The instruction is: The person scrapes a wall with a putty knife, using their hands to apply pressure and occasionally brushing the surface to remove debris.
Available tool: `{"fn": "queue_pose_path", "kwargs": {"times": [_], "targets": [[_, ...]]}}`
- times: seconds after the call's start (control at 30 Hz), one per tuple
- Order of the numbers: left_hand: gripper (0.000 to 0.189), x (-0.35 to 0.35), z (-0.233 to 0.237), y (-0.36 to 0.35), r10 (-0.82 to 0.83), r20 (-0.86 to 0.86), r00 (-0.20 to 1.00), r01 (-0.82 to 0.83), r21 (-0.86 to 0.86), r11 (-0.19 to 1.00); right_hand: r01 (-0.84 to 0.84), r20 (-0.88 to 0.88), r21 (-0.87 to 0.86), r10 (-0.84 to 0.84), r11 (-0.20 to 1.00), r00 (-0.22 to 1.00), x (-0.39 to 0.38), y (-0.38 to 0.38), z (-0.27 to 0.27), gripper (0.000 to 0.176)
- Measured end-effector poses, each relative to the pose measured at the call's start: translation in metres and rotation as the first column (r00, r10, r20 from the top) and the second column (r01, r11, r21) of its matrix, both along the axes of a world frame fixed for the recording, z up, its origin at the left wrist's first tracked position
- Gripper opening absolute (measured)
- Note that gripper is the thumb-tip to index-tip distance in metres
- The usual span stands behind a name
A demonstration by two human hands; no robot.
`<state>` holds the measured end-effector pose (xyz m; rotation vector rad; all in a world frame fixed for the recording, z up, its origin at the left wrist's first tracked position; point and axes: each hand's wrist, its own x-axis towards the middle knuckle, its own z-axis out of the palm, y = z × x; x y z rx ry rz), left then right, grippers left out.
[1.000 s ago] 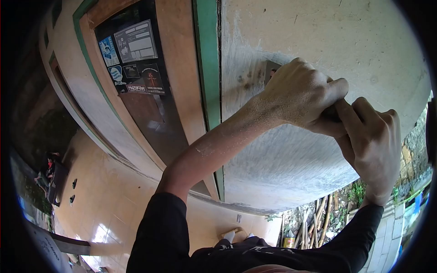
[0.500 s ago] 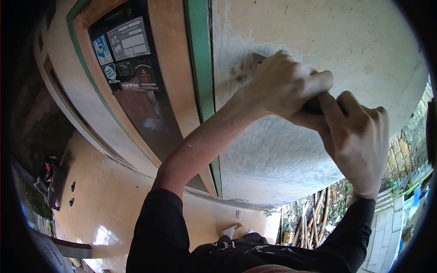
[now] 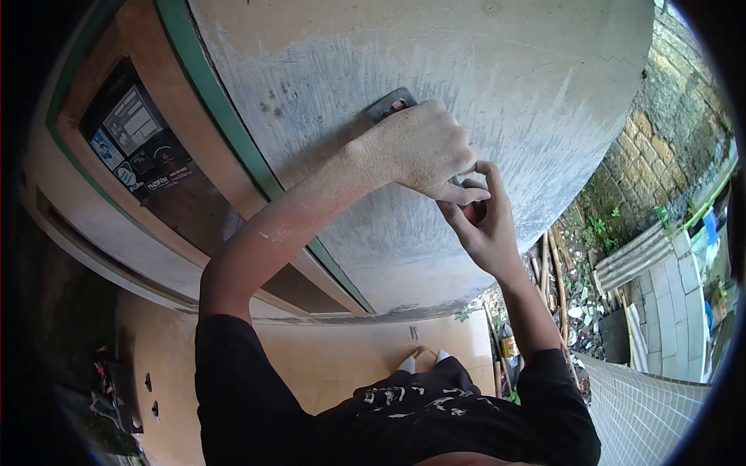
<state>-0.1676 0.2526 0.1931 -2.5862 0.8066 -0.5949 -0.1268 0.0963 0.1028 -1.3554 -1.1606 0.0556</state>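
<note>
A dark, flat hand tool with red parts, which looks like a sanding block point(image 3: 381, 109), lies against the pale, streaked wall point(image 3: 311, 78). My left hand point(image 3: 423, 147), dusty across its back, is wrapped over the block's near side, and the block's far left end sticks out past the knuckles. At the other end, my right hand point(image 3: 486, 213) pinches the block between thumb and fingers. A bit of red shows between those fingers. Both hands are close together, and most of the block is hidden beneath them.
On the left stands a green-edged door frame point(image 3: 210, 85) with a stickered glass pane point(image 3: 136, 128). Below is a tan tiled floor point(image 3: 342, 349). To the right are wooden poles point(image 3: 561, 287), rubble, a stone wall point(image 3: 660, 147) and grey blocks point(image 3: 668, 303).
The view has swung, so the door sits farther left and more ground shows at right. Both hands and the block have moved away from the dark wall smudges. More of the block's left end shows.
</note>
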Motion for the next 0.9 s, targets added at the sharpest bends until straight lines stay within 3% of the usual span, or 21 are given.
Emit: {"fn": "queue_pose_path", "kwargs": {"times": [0.03, 0.07, 0.17, 0.27, 0.33, 0.47, 0.53, 0.57, 0.63, 0.67, 0.77, 0.83, 0.9], "targets": [[0.061, 0.008, 0.0, -0.008, -0.009, 0.003, 1.0, 0.009, 0.003, 1.0, -0.084, -0.365, 0.027, 0.088, 0.996, 0.927, 0.0, -0.003, -0.008, 0.029], [0.065, 0.015, -0.001, -0.015, -0.021, -0.061, 0.998, 0.025, 0.066, 0.998, -0.235, -0.546, 0.057, 0.227, 0.97, 0.806, 0.006, -0.011, -0.019, 0.022], [0.072, 0.033, -0.008, -0.029, 0.009, -0.178, 0.984, 0.026, 0.192, 0.981, -0.31, -0.7, 0.112, 0.297, 0.944, 0.65, -0.002, -0.013, -0.03, 0.021], [0.071, 0.043, -0.011, -0.031, 0.053, -0.205, 0.977, -0.009, 0.211, 0.977, -0.277, -0.664, 0.084, 0.261, 0.957, 0.701, -0.012, -0.007, -0.037, 0.025], [0.07, 0.047, -0.01, -0.028, -0.081, -0.137, 0.987, 0.111, 0.222, 0.969, -0.288, -0.657, 0.08, 0.268, 0.954, 0.705, -0.015, -0.004, -0.039, 0.025], [0.068, 0.046, -0.011, -0.022, -0.144, -0.085, 0.986, 0.162, 0.263, 0.951, -0.286, -0.641, 0.097, 0.28, 0.953, 0.714, -0.016, 0.007, -0.041, 0.03], [0.066, 0.041, -0.003, -0.019, -0.212, -0.085, 0.974, 0.225, 0.215, 0.95, -0.425, -0.658, 0.369, 0.555, 0.827, 0.509, -0.017, 0.013, -0.045, 0.036], [0.066, 0.04, -0.002, -0.019, -0.211, -0.085, 0.974, 0.224, 0.217, 0.95, -0.426, -0.657, 0.37, 0.557, 0.826, 0.509, -0.019, 0.017, -0.047, 0.036], [0.065, 0.039, -0.005, -0.017, -0.234, -0.106, 0.966, 0.252, 0.226, 0.941, -0.46, -0.65, 0.566, 0.713, 0.684, 0.262, -0.024, 0.024, -0.055, 0.039], [0.065, 0.039, -0.006, -0.015, -0.232, -0.105, 0.967, 0.25, 0.225, 0.942, -0.469, -0.642, 0.583, 0.73, 0.664, 0.235, -0.027, 0.027, -0.059, 0.038], [0.064, 0.041, -0.004, -0.011, -0.26, -0.155, 0.953, 0.284, 0.155, 0.946, -0.439, -0.674, 0.529, 0.674, 0.726, 0.302, -0.031, 0.033, -0.05, 0.041], [0.051, 0.045, 0.01, -0.013, -0.09, -0.286, 0.954, 0.173, 0.281, 0.944, -0.431, -0.674, 0.545, 0.681, 0.719, 0.285, -0.023, 0.041, -0.044, 0.041], [0.047, 0.044, 0.019, -0.017, -0.055, -0.298, 0.953, 0.156, 0.326, 0.932, -0.426, -0.676, 0.559, 0.689, 0.711, 0.261, -0.022, 0.047, -0.043, 0.043]]}}
